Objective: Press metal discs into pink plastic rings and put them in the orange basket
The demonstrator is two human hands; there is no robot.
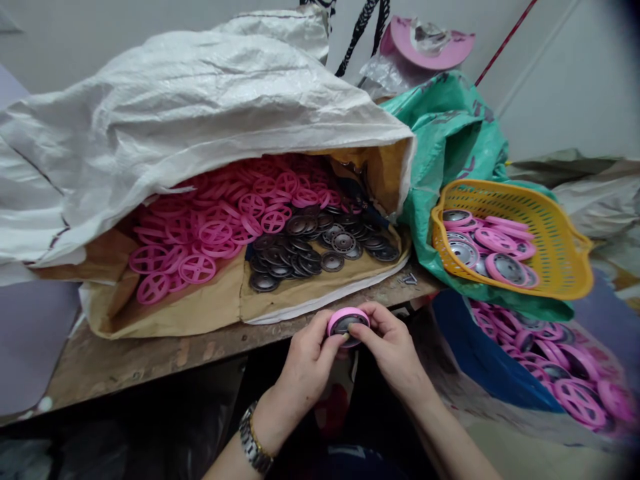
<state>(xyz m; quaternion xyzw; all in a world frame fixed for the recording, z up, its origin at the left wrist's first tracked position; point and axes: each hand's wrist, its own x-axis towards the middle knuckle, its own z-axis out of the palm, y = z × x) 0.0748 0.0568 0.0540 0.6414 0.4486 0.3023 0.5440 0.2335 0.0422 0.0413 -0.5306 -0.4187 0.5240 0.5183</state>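
together, left hand (309, 353) and right hand (394, 348) pinch a pink-rimmed wheel (348, 320), thumbs on its dark disc (341, 325), apparently for even pressure; spoked pink rings (215, 232) lie within reach.

Shows a pink ring (350, 311) around a dark grey disc (341, 325); faces upward at a tilt, pinched between left hand (309, 353) and right hand (395, 343), by the worktop's (200, 353) near edge.
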